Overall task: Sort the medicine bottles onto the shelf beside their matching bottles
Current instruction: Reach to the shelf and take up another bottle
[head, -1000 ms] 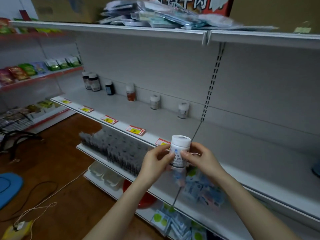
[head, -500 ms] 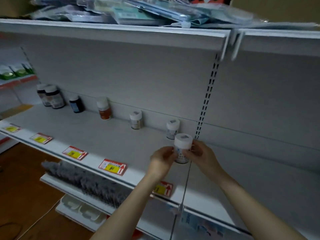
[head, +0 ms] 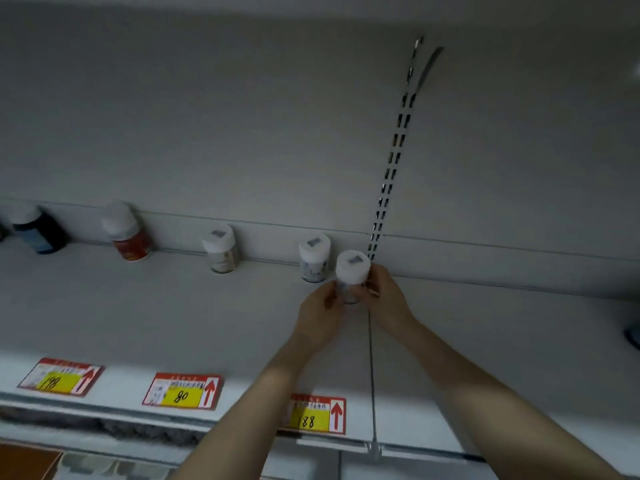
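A white medicine bottle [head: 352, 271] with a white cap stands between both my hands, low over the grey shelf [head: 173, 313], just right of and slightly in front of a matching white bottle [head: 313, 258] at the back wall. My left hand [head: 320, 315] grips its left side and my right hand [head: 384, 296] its right side. Whether its base touches the shelf is hidden by my fingers. Further left along the back stand another white bottle [head: 221, 249], a red-labelled bottle [head: 126, 233] and a dark blue bottle [head: 36, 228].
Red and yellow price tags [head: 181, 391] line the shelf's front edge, one of them [head: 317, 414] below my left forearm. A slotted upright [head: 391, 168] runs up the back wall right behind the held bottle. A dark object [head: 633, 336] sits at the far right edge.
Both hands have carried the white bottle up from below the shelf edge and back toward the wall, beside the matching bottle. The camera has moved closer to the shelf.
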`<state>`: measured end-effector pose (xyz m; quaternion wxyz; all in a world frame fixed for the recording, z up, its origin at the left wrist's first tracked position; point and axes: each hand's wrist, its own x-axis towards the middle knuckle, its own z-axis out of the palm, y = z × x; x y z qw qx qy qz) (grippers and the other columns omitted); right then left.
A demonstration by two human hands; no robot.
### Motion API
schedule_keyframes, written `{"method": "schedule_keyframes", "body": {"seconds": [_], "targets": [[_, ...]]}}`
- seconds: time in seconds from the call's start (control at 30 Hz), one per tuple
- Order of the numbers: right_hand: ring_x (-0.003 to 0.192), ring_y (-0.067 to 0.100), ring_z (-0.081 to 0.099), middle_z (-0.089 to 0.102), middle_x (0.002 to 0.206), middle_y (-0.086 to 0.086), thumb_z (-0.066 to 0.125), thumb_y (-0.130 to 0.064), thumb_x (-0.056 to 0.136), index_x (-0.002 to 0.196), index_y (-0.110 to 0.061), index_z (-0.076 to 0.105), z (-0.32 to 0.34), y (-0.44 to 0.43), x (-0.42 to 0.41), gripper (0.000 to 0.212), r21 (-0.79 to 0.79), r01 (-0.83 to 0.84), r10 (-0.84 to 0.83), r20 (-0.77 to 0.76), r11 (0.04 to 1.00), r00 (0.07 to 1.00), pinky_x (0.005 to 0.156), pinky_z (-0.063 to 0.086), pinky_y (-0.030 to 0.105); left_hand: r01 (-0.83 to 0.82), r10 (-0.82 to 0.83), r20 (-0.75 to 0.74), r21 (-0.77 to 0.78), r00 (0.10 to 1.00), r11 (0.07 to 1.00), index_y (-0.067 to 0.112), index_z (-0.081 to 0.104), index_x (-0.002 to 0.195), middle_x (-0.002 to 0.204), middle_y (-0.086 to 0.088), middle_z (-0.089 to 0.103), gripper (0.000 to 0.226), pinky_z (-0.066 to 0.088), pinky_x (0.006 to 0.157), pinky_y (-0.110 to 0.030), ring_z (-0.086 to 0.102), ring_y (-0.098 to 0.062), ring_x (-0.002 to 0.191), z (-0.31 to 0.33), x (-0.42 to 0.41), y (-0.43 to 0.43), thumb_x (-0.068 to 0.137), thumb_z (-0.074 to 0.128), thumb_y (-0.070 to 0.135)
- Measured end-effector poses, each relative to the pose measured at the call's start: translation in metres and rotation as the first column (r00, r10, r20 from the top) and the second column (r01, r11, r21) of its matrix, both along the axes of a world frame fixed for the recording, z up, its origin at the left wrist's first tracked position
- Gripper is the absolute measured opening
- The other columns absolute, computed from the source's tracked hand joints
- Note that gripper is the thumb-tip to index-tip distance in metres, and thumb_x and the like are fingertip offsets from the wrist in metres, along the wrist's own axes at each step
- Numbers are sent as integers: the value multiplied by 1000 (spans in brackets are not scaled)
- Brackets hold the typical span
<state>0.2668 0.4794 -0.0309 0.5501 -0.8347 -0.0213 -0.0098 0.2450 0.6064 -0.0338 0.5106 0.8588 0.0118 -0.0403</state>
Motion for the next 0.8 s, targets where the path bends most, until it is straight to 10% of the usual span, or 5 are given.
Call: {"method": "schedule_keyframes", "body": {"seconds": [0.33, 0.8], "targets": [[121, 28, 50, 50, 131, 16, 57, -12, 89, 129, -1, 38, 5, 13, 32, 45, -82, 22, -25, -37, 996, 999, 94, 42, 31, 106, -105, -31, 46, 994, 993, 9, 48, 89, 85, -10, 52, 10, 28, 57, -27, 45, -19, 78, -3, 23, 6, 91, 39, 7], [124, 29, 48, 47, 137, 17, 50, -20, 93, 134, -1, 35, 4, 3, 12, 48, -167, 113, -125, -65, 979, 990, 102, 37, 35, 98, -102, 80, 63, 992, 993, 6, 55, 91, 73, -1, 47, 12, 26, 55, -20, 44, -16, 76, 12, 9, -2, 91, 45, 12]]}}
